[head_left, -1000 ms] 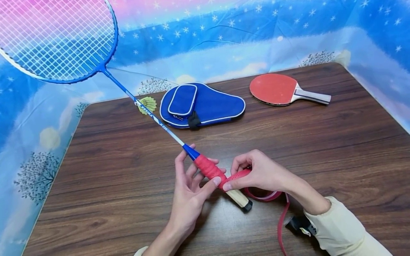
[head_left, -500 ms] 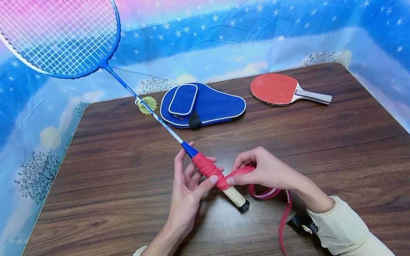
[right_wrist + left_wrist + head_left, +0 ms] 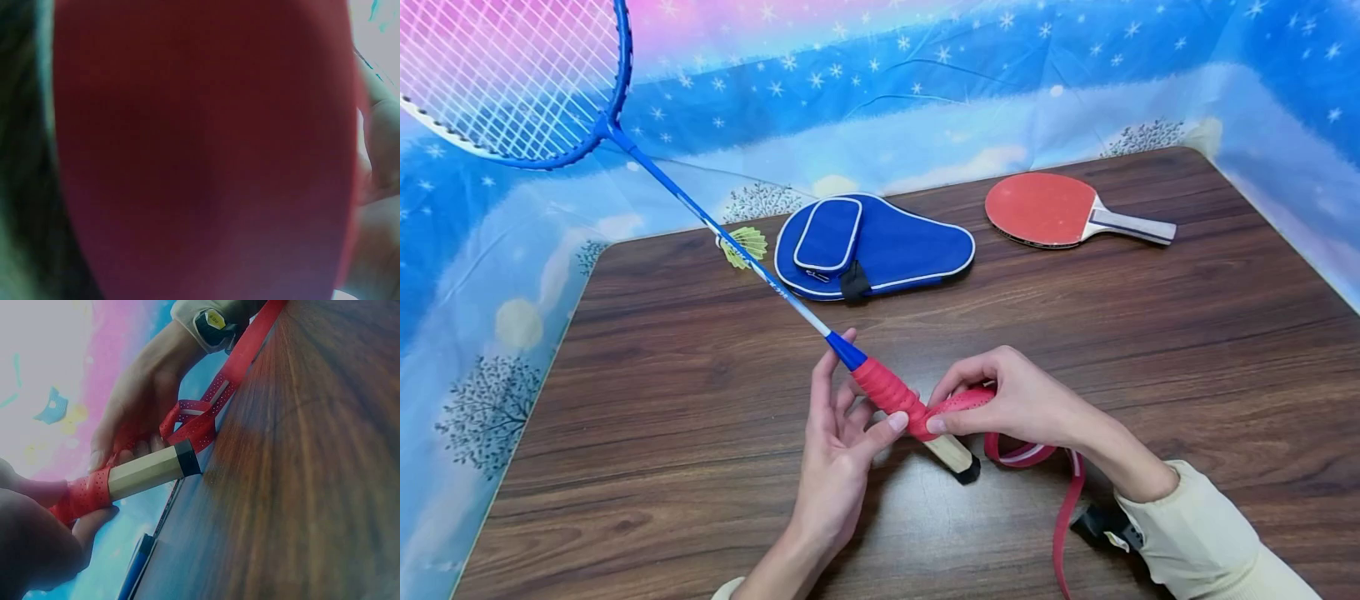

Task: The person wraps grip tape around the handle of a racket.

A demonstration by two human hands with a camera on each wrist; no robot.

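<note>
A blue badminton racket point(image 3: 658, 173) slants up to the far left, its handle partly wrapped in red perforated grip tape point(image 3: 886, 390). Bare pale wood point(image 3: 951, 452) with a black end cap point(image 3: 187, 459) shows at the butt. My left hand point(image 3: 838, 467) holds the wrapped handle from below, thumb on the tape near its lower turn. With thumb and fingers my right hand point(image 3: 1000, 400) pinches the tape just where it leaves the handle. The loose tape point(image 3: 1063, 521) loops under that hand and trails toward the near edge. Red tape point(image 3: 200, 156) fills most of the right wrist view.
A blue racket case point(image 3: 910, 242) with a small zipped pouch lies toward the back of the brown table point(image 3: 662, 417). A yellow-green shuttlecock point(image 3: 752, 243) sits left of it, a red table tennis paddle point(image 3: 1041, 208) to its right. A patterned cloth point(image 3: 880, 100) hangs behind.
The racket has turned a little in the left hand, its head shifting left and upward and the butt rising slightly. The right hand still pinches the tape close to the handle.
</note>
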